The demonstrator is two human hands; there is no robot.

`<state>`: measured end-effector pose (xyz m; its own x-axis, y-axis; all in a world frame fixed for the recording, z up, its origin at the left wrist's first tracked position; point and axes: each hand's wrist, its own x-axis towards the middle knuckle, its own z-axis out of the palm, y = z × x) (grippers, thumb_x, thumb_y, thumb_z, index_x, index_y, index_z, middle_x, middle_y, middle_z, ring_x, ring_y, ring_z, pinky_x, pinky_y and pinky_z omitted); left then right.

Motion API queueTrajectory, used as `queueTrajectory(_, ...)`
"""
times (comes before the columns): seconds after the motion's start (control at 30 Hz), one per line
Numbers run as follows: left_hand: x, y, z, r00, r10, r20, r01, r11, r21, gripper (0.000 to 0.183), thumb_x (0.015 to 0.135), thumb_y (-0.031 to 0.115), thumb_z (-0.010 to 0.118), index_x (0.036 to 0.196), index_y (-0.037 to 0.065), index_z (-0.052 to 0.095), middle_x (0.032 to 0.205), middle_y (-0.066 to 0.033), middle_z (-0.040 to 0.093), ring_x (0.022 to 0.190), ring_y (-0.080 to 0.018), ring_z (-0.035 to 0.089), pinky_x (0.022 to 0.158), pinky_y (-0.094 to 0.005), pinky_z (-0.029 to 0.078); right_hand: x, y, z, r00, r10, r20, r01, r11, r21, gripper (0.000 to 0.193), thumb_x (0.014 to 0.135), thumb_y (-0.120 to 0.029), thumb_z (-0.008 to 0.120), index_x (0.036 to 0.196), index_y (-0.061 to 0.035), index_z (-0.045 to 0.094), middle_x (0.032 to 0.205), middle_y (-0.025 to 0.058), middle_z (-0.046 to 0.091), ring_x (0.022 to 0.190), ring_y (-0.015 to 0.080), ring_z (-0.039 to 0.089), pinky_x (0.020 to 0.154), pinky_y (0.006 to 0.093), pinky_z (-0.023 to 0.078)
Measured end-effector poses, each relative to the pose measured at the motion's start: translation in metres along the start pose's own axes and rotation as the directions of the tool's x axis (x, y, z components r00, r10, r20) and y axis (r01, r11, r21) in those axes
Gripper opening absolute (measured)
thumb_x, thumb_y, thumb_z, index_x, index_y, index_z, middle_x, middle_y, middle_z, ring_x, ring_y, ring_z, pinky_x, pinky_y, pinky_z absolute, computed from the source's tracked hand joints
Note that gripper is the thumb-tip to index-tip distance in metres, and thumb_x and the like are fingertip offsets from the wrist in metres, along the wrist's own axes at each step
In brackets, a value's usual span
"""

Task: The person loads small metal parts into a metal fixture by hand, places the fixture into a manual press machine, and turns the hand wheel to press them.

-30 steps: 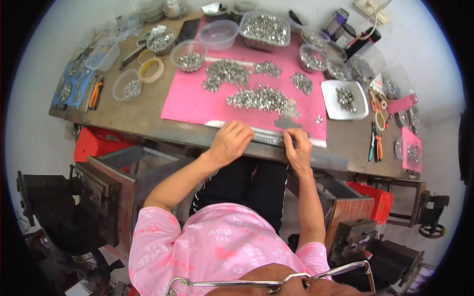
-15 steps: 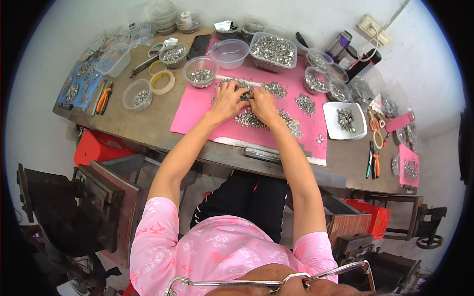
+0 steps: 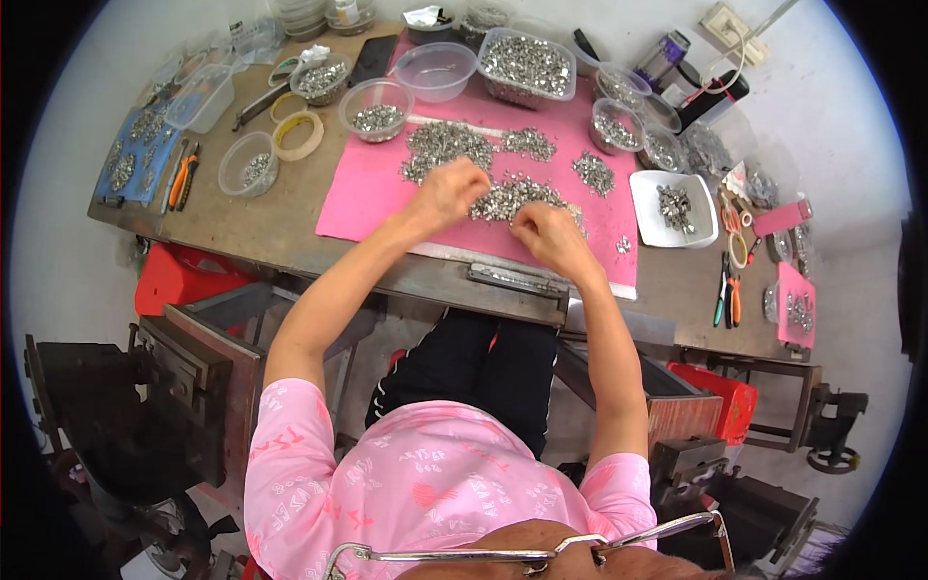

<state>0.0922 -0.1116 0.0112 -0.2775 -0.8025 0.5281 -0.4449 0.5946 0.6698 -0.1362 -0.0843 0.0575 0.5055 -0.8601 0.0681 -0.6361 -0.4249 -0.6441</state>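
Small silvery metal pieces lie in several heaps on a pink mat (image 3: 367, 205). My left hand (image 3: 449, 193), fingers curled together, hovers at the left end of the near heap (image 3: 517, 193). My right hand (image 3: 547, 232) is closed in a pinch at that heap's near right edge. Whatever either set of fingers holds is too small or hidden to make out. Beyond my left hand spreads a larger heap (image 3: 447, 145). Two smaller piles, one at the far middle (image 3: 528, 144) and one to the right (image 3: 593, 174), lie apart from it.
Clear tubs of metal pieces (image 3: 527, 68) and an empty round bowl (image 3: 436, 72) line the far side. A white dish (image 3: 643, 210) stands right of the mat. Pliers (image 3: 184, 178) and tape rolls (image 3: 299, 136) lie left; more pliers (image 3: 734, 301) lie right. A metal bar (image 3: 517, 279) sits along the front edge.
Both hands have drawn back toward me from the large heap, which now shows uncovered. My right hand has also moved rightward, and the hands are farther apart.
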Motion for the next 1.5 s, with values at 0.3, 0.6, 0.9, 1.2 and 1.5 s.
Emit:
queueTrajectory(0.3,-0.043,0.031,0.025,0.991,0.007,0.132,0.005,0.996,-0.091,0.012,0.089,0.000,0.067,0.100,0.002,0.071,0.091,-0.0119,0.069,0.085,-0.0291,0.067,0.074,-0.0381,0.054,-0.044,0.022,0.018,0.967,-0.039,-0.252,0.032,0.999,-0.034,0.008,0.086,-0.005,0.071,0.092,-0.0002,0.069,0.085,0.0153,0.065,0.078,0.0330,0.065,0.070,0.0408,0.050)
queueTrajectory(0.6,-0.055,0.039,0.005,0.993,-0.082,0.086,0.089,0.993,-0.080,0.019,0.090,-0.003,0.064,0.105,0.004,0.074,0.088,-0.0102,0.071,0.083,-0.0234,0.068,0.072,-0.0337,0.054,-0.049,0.020,0.034,0.941,-0.111,-0.320,0.075,0.989,-0.125,0.007,0.084,-0.006,0.073,0.090,-0.0018,0.070,0.087,0.0144,0.062,0.087,0.0352,0.062,0.076,0.0451,0.050)
queueTrajectory(0.9,-0.059,0.047,0.000,0.984,-0.167,0.062,0.174,0.976,-0.131,0.019,0.090,-0.005,0.064,0.104,0.004,0.074,0.094,-0.0096,0.069,0.083,-0.0206,0.067,0.071,-0.0317,0.053,-0.054,0.005,0.031,0.952,-0.105,-0.288,0.083,0.993,-0.087,0.007,0.086,-0.001,0.068,0.092,0.0002,0.065,0.087,0.0148,0.062,0.087,0.0342,0.061,0.077,0.0446,0.049)
queueTrajectory(1.2,-0.068,0.042,0.010,0.996,-0.085,-0.001,0.084,0.992,-0.099,0.017,0.084,-0.005,0.064,0.097,0.003,0.071,0.089,-0.0101,0.066,0.082,-0.0283,0.063,0.072,-0.0385,0.051,-0.076,-0.020,0.057,0.924,-0.119,-0.364,0.156,0.985,0.074,0.011,0.085,0.005,0.067,0.093,0.0008,0.061,0.090,0.0144,0.062,0.088,0.0345,0.060,0.079,0.0425,0.047)
queueTrajectory(1.5,-0.074,0.037,0.006,0.999,0.029,-0.015,-0.027,0.992,0.122,0.021,0.081,-0.002,0.068,0.098,0.009,0.074,0.089,-0.0043,0.069,0.089,-0.0248,0.061,0.083,-0.0392,0.047,-0.078,-0.019,0.063,0.902,-0.170,-0.397,0.169,0.985,-0.036,0.014,0.083,0.005,0.068,0.093,-0.0005,0.061,0.091,0.0132,0.062,0.087,0.0332,0.060,0.078,0.0425,0.047)
